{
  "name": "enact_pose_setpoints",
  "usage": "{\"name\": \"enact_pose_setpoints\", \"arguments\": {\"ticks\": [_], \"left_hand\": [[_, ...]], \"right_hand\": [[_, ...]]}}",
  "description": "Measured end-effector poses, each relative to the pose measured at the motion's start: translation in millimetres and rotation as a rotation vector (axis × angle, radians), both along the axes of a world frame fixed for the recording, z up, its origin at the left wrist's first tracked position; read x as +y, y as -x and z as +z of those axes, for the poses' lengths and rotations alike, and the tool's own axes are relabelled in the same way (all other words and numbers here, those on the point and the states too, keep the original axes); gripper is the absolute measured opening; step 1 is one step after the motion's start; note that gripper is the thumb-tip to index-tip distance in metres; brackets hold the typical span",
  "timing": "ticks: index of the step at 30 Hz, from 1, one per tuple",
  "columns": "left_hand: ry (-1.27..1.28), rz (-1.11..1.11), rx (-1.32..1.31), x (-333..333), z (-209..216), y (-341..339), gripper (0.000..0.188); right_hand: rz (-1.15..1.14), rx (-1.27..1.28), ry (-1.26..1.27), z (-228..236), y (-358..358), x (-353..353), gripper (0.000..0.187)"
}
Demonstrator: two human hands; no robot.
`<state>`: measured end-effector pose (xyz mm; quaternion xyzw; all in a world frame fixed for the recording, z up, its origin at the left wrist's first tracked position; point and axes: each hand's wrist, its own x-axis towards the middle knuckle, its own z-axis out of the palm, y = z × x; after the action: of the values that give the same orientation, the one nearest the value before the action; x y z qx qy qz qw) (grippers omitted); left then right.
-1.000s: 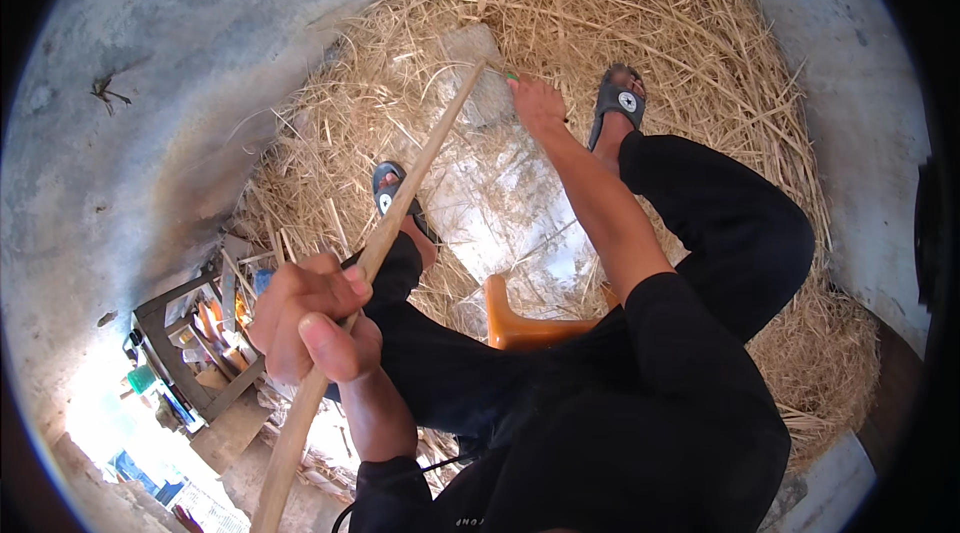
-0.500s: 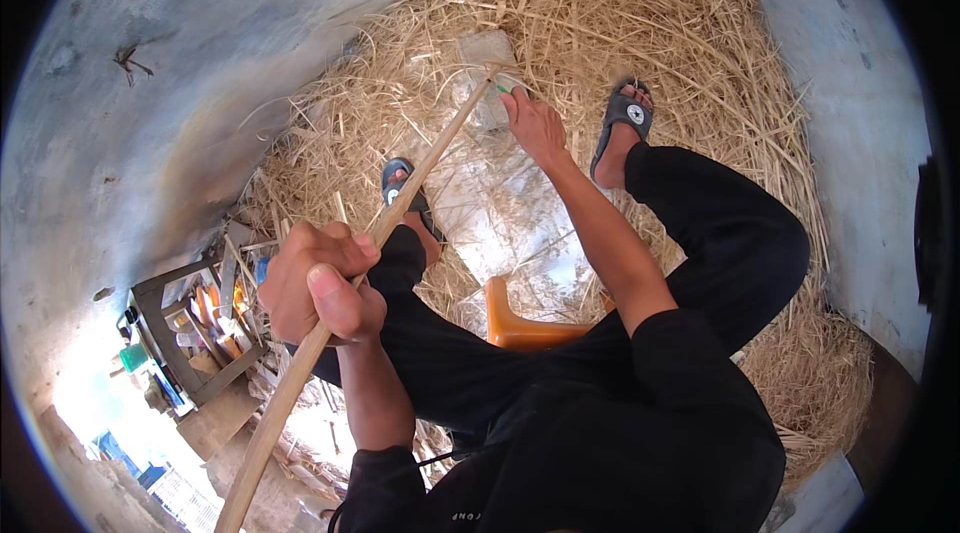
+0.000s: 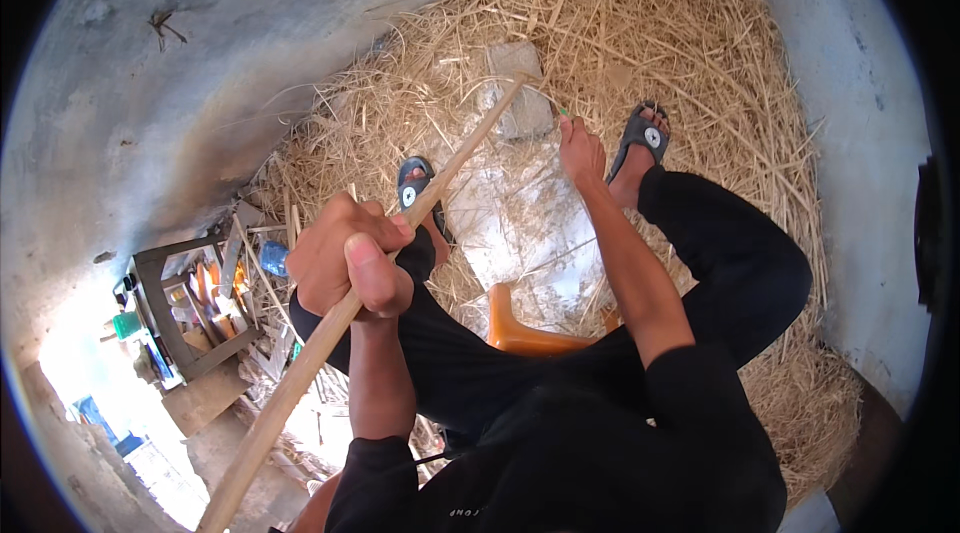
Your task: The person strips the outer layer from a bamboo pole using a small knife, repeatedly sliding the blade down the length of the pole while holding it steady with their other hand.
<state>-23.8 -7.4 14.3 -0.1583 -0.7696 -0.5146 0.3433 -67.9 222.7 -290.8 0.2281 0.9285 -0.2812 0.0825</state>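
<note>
Clearly, the left hand (image 3: 345, 263) grips the wooden stick (image 3: 400, 233) mid-shaft, its tip slanting toward the nearer, straw-touching right hand (image 3: 580, 148); that grip is unclear.

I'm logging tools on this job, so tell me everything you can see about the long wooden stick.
The wooden stick is a long, straight, pale-brown pole, bare and smooth-looking. It slants from the lower left up to the right. The left hand is clenched around its middle. Its far tip reaches a clear plastic bag lying on the straw, near the right hand. Its lower end runs out of view.
</note>
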Motion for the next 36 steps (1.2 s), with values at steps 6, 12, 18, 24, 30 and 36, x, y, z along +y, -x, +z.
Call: {"name": "enact_pose_setpoints", "arguments": {"ticks": [6, 12, 18, 24, 30, 36], "left_hand": [[0.008, 0.025, 0.012, 2, 4, 5, 0.04], [0.044, -0.018, -0.028, 8, 7, -2, 0.041], [0.026, -0.083, 0.059, 19, 1, -10, 0.041], [0.051, -0.047, 0.136, 12, 0, -4, 0.038], [-0.015, -0.039, 0.101, 8, -4, -3, 0.038], [-0.058, -0.01, 0.014, 4, -1, -4, 0.037]], "right_hand": [[0.215, 0.393, 0.271, 163, -5, -28, 0.044], [0.406, 0.347, -0.002, 215, -66, -58, 0.034], [0.27, 0.158, -0.109, 146, -51, -47, 0.036], [0.272, 0.156, -0.075, 152, -44, -47, 0.038], [0.327, 0.275, 0.097, 196, -65, -63, 0.037], [0.337, 0.145, -0.08, 161, -58, -64, 0.038]]}}
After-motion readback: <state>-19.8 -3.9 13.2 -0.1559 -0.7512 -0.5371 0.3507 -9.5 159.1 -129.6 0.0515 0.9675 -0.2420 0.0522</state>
